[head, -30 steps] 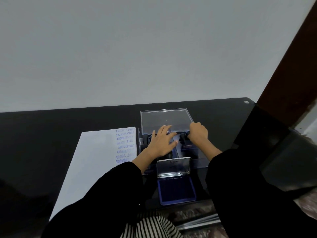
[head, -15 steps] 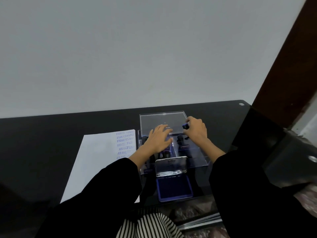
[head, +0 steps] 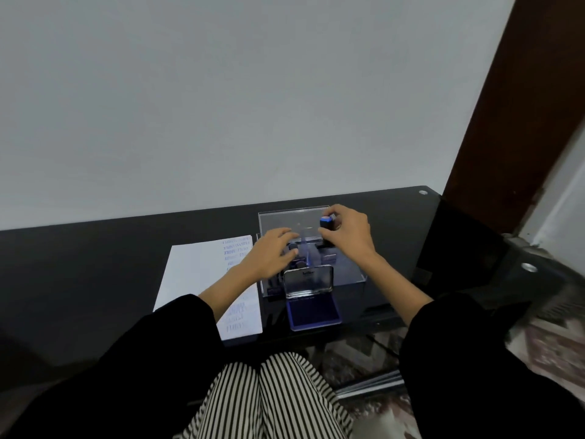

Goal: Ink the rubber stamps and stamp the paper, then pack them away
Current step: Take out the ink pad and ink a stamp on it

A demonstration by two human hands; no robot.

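Above the box (head: 349,275), right hand (head: 352,236) grips stamp (head: 326,224); paper (head: 196,274) print illegible.

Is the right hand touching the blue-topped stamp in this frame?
Touching. The head view shows the right hand with its thumb and fingers curled round the blue-topped stamp, holding it above the clear box.
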